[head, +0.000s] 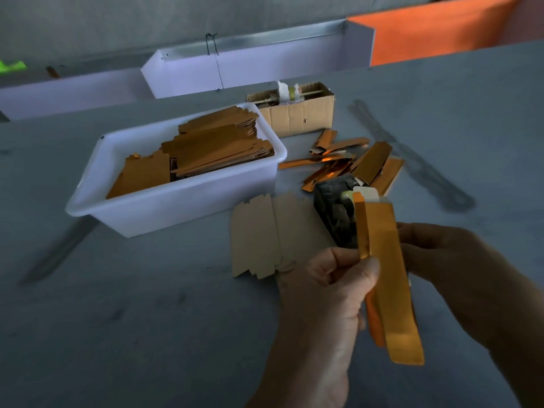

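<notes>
On a grey worktop (117,319), seen from above by the person working at it, slim orange cartons are being folded up from flat card. Far left stands a white plastic tub (182,207) filled with stacks of flat orange blanks (217,148). These are probably the supply, kept within reach of the left arm.

Just right of the tub an unfolded blank (265,237) lies pale side up, likely next in line. Further back, an open cardboard box (297,116) holds a thin stick with what looks like a roll on it; the rest of its contents cannot be made out.

Near the lower centre the left hand (326,290) pinches the narrow side flap of an orange carton (385,275) between thumb and fingers, apparently to fold that flap over. The carton is held upright in the air above the near side of the worktop, between both hands.

Just behind it sits a dark tape dispenser (332,210), close by, presumably for sealing. Beyond that lies a loose heap of shiny folded cartons (353,160), seemingly finished pieces set aside. At right, the right hand (441,254) curls its fingers round the back of the carton, steadying it.
</notes>
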Demonstrator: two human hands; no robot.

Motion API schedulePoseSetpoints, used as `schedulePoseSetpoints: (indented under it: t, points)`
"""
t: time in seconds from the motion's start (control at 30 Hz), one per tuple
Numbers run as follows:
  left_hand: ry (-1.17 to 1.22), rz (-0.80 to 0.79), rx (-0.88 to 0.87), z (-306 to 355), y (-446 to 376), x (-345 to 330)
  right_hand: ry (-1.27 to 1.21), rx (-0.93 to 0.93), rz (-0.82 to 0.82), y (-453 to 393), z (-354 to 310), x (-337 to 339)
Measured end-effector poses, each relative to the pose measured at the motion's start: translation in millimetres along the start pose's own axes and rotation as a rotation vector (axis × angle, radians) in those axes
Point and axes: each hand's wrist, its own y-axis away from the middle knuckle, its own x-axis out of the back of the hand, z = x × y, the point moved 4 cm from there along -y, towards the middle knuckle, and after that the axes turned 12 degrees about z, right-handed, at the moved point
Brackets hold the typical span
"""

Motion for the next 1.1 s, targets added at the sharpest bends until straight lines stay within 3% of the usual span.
schedulePoseSetpoints:
  t: [0.13,0.23,0.43,0.8,1.0,1.1]
  points:
    - [-0.007,0.028,-0.012,-1.0,-0.7,-3.7,-0.314,-0.094,-0.030,6.0,2.2,-4.3]
    - [-0.022,0.030,-0.027,-1.0,0.0,-3.2,-0.377,-0.098,-0.026,9.1,5.5,0.9]
    - [-0.042,0.028,-0.035,0.1,-1.6,-1.4,0.049,0.145,0.241,23.7,9.9,12.5]
    - [-0.182,-0.005,-0.128,10.9,-5.4,-9.9,0.001,0.192,0.351,32.6,22.2,0.1]
    - [-0.357,-0.021,-0.233,18.9,-5.2,-15.3,0.603,0.569,0.402,31.7,3.2,1.0]
    - [-0.389,-0.027,-0.245,22.3,-6.5,-14.1,0.525,0.488,0.350,30.4,15.4,12.4]
